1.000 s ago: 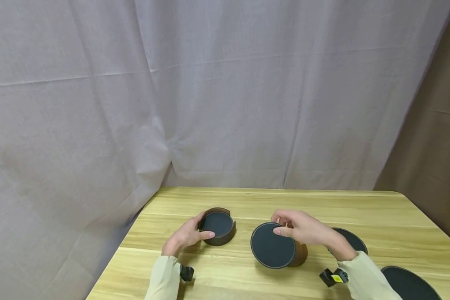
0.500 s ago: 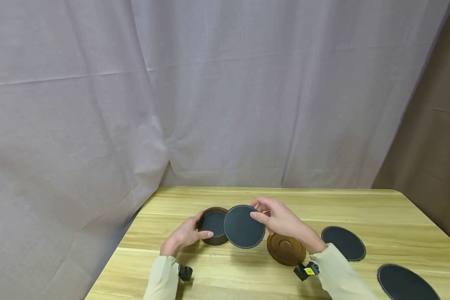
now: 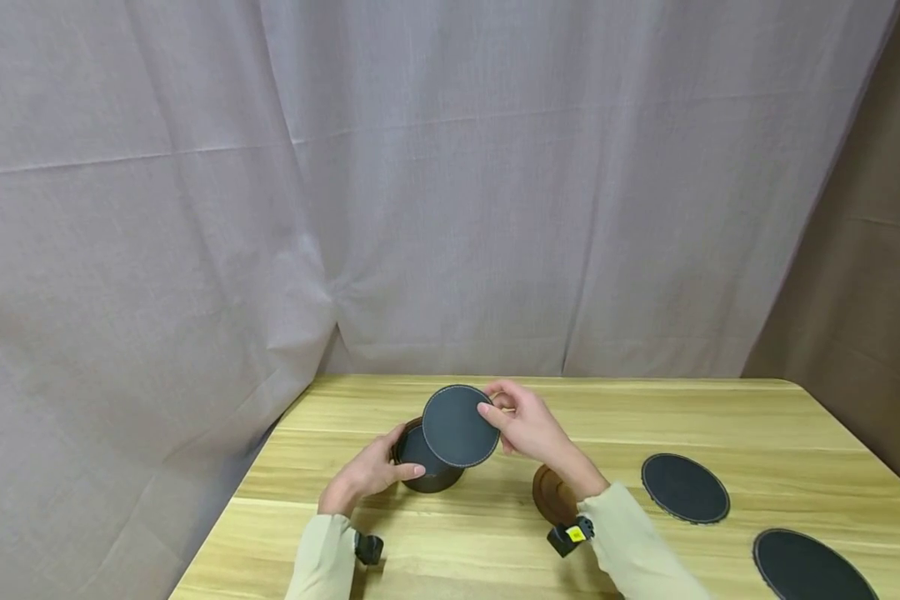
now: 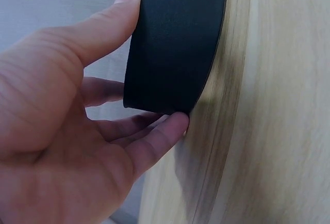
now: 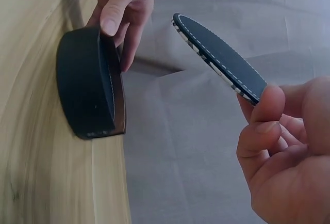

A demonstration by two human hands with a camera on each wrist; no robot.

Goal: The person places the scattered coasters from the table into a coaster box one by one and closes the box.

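Observation:
My right hand (image 3: 531,427) pinches a round dark coaster (image 3: 456,427) by its right edge, thumb on top. The coaster is raised and tilted, with pale stitching round its rim and a patterned edge seen in the right wrist view. It partly overlaps the dark round coaster holder (image 3: 441,481) in the head view. The holder stands on the table with a dark disc inside and a brown inner wall. My left hand (image 3: 367,475) grips the holder's left side. In the left wrist view, the thumb of that hand (image 4: 77,105) lies at the rim and the fingers curl round the side.
A round brown wooden piece (image 3: 551,493) lies on the table, partly behind the right forearm. Two more dark coasters (image 3: 685,489) (image 3: 813,567) lie flat to the right. Grey curtain (image 3: 450,208) hangs behind the wooden table (image 3: 757,417).
My right hand has lifted the coaster off the brown wooden piece and carried it left over the holder. My left hand has stayed on the holder.

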